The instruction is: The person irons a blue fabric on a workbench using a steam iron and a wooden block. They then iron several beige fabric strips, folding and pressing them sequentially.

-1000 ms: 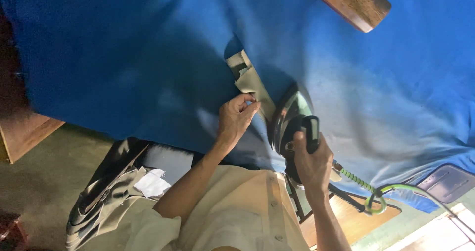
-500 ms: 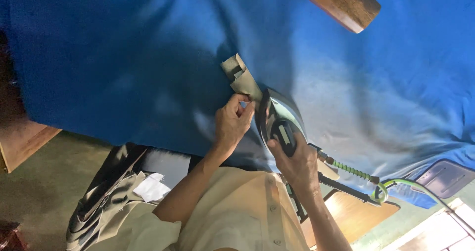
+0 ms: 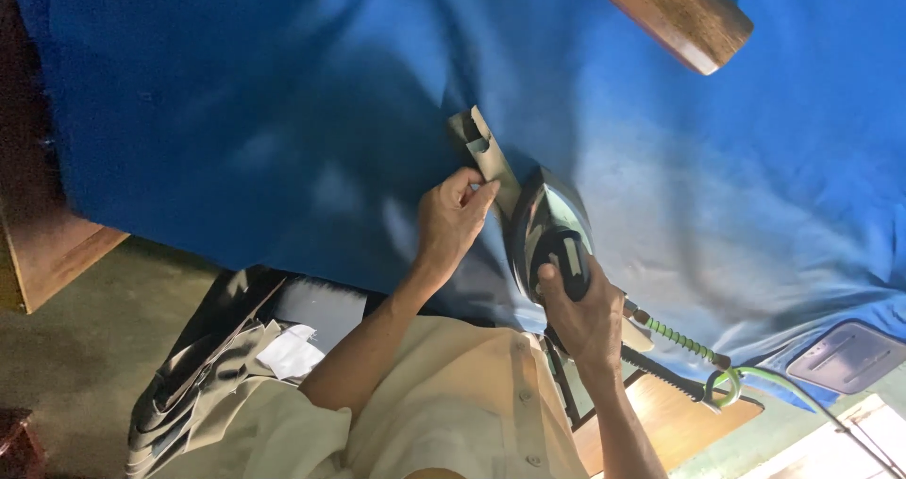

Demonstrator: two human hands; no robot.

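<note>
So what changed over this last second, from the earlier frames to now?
The right hand has slid the iron up the blue cloth onto the khaki fabric strip, which it now partly covers. The left hand still pins the strip beside the iron's tip. The right hand's grip on the handle, the cloth and the wooden block are unchanged.

We are pushing the iron (image 3: pixel 550 234) forward with our right hand (image 3: pixel 583 314), so its nose is now riding onto the tan fabric piece (image 3: pixel 491 158), while our left hand (image 3: pixel 451 222) is sliding closer beside it.
</note>
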